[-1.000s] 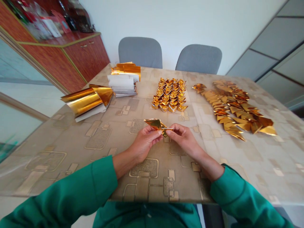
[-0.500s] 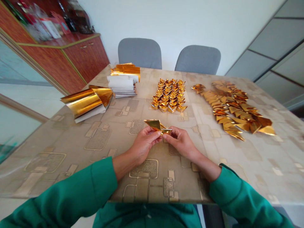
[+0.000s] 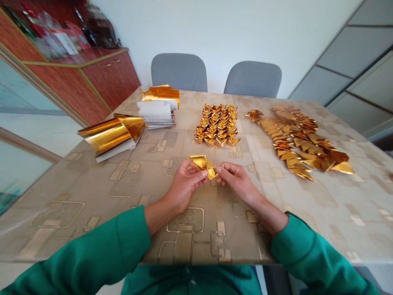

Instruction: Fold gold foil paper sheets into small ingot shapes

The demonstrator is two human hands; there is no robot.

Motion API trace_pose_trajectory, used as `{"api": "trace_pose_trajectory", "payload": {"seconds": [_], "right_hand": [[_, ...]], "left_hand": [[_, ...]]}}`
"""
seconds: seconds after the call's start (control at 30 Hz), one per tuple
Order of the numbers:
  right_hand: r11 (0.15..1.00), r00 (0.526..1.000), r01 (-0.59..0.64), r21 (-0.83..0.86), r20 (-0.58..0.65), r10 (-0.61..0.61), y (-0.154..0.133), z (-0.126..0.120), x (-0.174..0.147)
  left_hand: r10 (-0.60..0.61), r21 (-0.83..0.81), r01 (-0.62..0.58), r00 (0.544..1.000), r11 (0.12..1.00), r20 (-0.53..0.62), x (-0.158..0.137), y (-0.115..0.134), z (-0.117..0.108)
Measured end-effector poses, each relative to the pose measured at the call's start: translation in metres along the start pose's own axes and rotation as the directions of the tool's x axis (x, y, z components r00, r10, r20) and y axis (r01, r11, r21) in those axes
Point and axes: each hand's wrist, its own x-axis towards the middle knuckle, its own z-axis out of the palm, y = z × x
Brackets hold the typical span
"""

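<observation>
A partly folded sheet of gold foil paper (image 3: 198, 161) is held over the near middle of the table. My left hand (image 3: 188, 180) pinches its left side and lower fold between thumb and fingers. At its right corner, the thumb and fingertips of my right hand (image 3: 232, 178) are closed on the edge. The paper has a wide open flap on the left and a pointed fold at the lower right. Beyond my hands stand rows of small folded gold paper ingots (image 3: 216, 125), packed close together.
Loose gold foil sheets (image 3: 107, 133) lie at the left, beside a stack of white-backed paper (image 3: 156, 112). Overlapping folded gold pieces (image 3: 302, 139) spread over the right of the patterned tablecloth (image 3: 123, 229). Two grey chairs (image 3: 179, 71) stand behind the table.
The foil paper has turned so its inner gold face and lower pointed fold show more. The fingers of my right hand have shifted along its right edge.
</observation>
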Motion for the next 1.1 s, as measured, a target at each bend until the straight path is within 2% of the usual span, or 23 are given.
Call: {"api": "trace_pose_trajectory", "payload": {"seconds": [0.1, 0.23, 0.43, 0.53, 0.63, 0.73, 0.8, 0.9, 0.97, 1.03, 1.1], "right_hand": [[0.995, 0.996, 0.055, -0.079, -0.064, -0.060, 0.000, -0.002, 0.001], [0.994, 0.993, 0.071, -0.078, -0.093, -0.078, 0.001, 0.001, 0.001], [0.996, 0.991, 0.058, -0.072, -0.113, -0.066, -0.001, 0.001, 0.000], [0.998, 0.991, 0.047, -0.046, -0.121, -0.053, -0.002, -0.002, 0.000], [1.000, 0.994, 0.019, -0.012, -0.112, -0.020, -0.003, -0.004, 0.000], [1.000, 0.995, -0.009, 0.015, -0.100, 0.010, -0.004, -0.004, 0.000], [0.999, 0.994, -0.025, 0.046, -0.102, 0.030, -0.005, -0.004, 0.000], [0.993, 0.994, -0.046, 0.104, -0.096, 0.056, -0.007, -0.003, -0.002], [0.993, 0.994, -0.032, 0.117, -0.103, 0.044, -0.008, -0.004, -0.003], [0.998, 0.987, 0.033, 0.059, -0.156, -0.024, -0.008, -0.005, -0.003], [0.990, 0.965, 0.128, -0.061, -0.224, -0.138, -0.007, -0.007, -0.002]], "left_hand": [[0.019, 0.018, -0.019, 1.000, 1.000, 0.025, -0.001, 0.000, 0.001], [0.087, 0.074, -0.088, 0.996, 0.993, 0.020, -0.001, -0.001, 0.000], [0.257, 0.293, -0.264, 0.964, 0.919, 0.061, 0.000, 0.000, -0.003], [0.313, 0.439, -0.335, 0.942, 0.834, 0.125, 0.000, 0.002, -0.004], [0.403, 0.574, -0.456, 0.887, 0.680, 0.227, 0.001, 0.005, -0.008], [0.504, 0.638, -0.540, 0.823, 0.549, 0.263, 0.002, 0.009, -0.012], [0.529, 0.646, -0.560, 0.804, 0.519, 0.272, 0.002, 0.012, -0.013], [0.472, 0.614, -0.547, 0.829, 0.570, 0.300, 0.001, 0.017, -0.011], [0.464, 0.589, -0.528, 0.842, 0.611, 0.274, 0.001, 0.019, -0.008], [0.489, 0.547, -0.489, 0.858, 0.680, 0.159, 0.004, 0.021, -0.004], [0.428, 0.411, -0.389, 0.904, 0.824, -0.002, 0.008, 0.022, -0.003]]}}
